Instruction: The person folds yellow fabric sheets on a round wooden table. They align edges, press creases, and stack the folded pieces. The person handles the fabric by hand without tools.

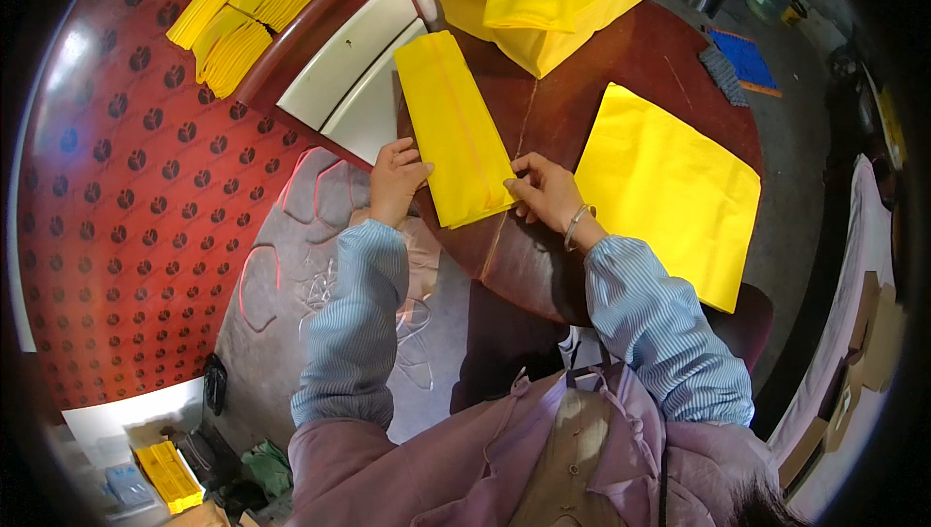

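A long folded yellow sheet [452,129], with a faint orange line along its middle, lies near the edge of the dark red round table [630,54]. My left hand [396,181] is closed at its left edge, with the thumb resting near the top face. At the lower right corner, my right hand [545,192] pinches the sheet's edge between thumb and fingers; a bangle circles that wrist. To the right of my right hand a wider yellow sheet [674,192] lies flat, overhanging the table's near edge.
A tall yellow pile [543,3] stands at the table's far side. Beside the table are pale drawers [349,57] and a red patterned surface [145,188] bearing folded yellow bundles [233,47]. Pink and white strings [320,285] litter the floor. Cardboard pieces [853,362] stand right.
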